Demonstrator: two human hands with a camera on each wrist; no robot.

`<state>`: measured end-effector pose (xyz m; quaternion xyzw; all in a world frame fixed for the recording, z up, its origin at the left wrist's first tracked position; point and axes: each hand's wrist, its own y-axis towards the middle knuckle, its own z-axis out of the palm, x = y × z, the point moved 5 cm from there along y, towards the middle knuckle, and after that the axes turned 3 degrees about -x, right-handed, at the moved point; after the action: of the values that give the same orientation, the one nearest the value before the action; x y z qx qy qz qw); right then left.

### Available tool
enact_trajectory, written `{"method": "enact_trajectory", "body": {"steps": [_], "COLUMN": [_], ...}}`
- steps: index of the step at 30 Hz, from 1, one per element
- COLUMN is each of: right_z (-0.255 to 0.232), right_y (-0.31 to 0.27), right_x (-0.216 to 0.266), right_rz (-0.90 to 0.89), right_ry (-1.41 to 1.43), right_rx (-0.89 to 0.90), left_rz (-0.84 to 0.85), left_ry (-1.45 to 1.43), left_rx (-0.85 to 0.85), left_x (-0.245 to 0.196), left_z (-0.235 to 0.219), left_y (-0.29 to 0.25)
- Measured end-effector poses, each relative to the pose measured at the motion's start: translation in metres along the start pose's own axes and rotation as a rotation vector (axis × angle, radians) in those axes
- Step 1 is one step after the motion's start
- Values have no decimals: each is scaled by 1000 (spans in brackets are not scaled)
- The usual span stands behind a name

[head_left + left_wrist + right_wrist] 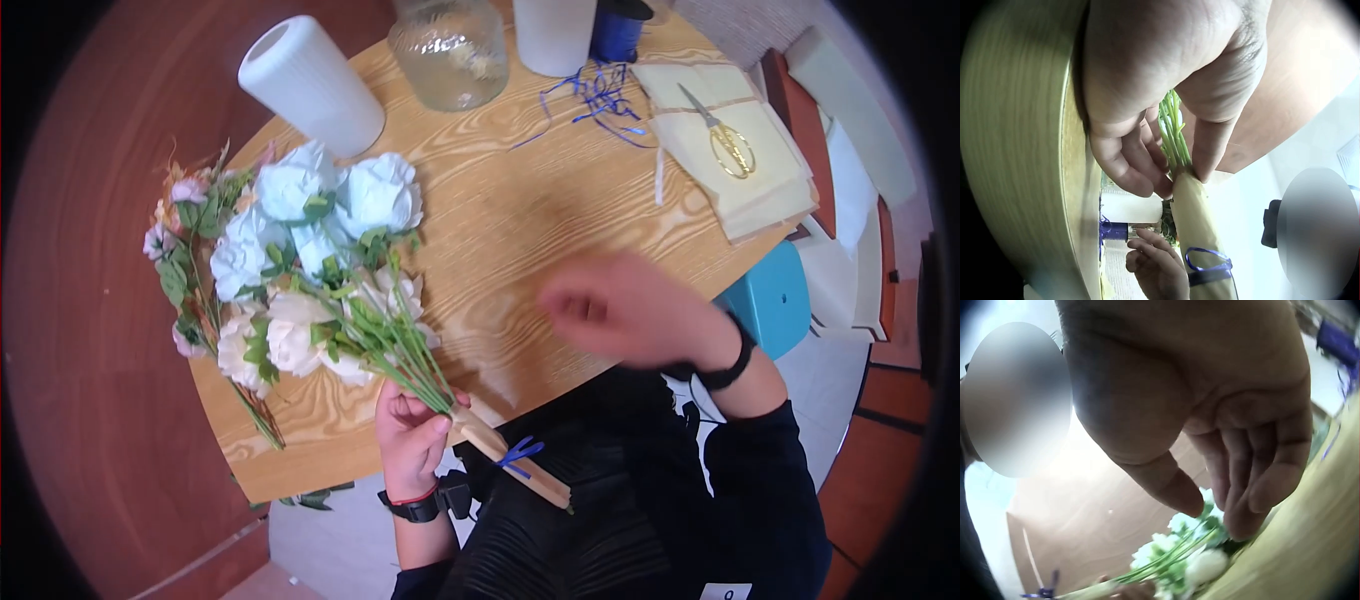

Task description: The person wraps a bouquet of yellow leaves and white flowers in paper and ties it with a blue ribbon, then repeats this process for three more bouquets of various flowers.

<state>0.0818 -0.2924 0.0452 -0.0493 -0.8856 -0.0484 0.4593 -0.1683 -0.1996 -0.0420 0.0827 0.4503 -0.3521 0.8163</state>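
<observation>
A bouquet of pale blue and cream artificial flowers (325, 225) has green stems (405, 345) wrapped at the lower end in tan paper (485, 437). A blue ribbon bow (520, 456) is tied round that paper. My left hand (412, 432) pinches the bouquet between thumb and fingers where the stems enter the wrap (1194, 212). The flower heads lie over the table's left part, and the wrapped end sticks out past its front edge. My right hand (630, 308), blurred in the head view, is over the table's front right with loosely bent fingers (1272, 481) and holds nothing.
Pink and orange flowers (185, 235) lie at the table's left. Along the back stand a white vase (315, 90), a glass vase (450, 55), another white vase (553, 35) and a blue ribbon spool (618, 32). Gold-handled scissors (730, 145) rest on cream paper (780, 185); a teal stool (775, 300) stands below.
</observation>
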Motion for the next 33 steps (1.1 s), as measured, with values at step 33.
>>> {"method": "enact_trajectory", "body": {"steps": [33], "right_z": [110], "right_y": [-28], "right_x": [29], "right_rz": [-83], "right_ry": [56], "right_rx": [260], "left_rz": [25], "left_ry": [-70], "left_rx": [-73], "left_x": [4], "left_z": [4], "left_y": [4]}}
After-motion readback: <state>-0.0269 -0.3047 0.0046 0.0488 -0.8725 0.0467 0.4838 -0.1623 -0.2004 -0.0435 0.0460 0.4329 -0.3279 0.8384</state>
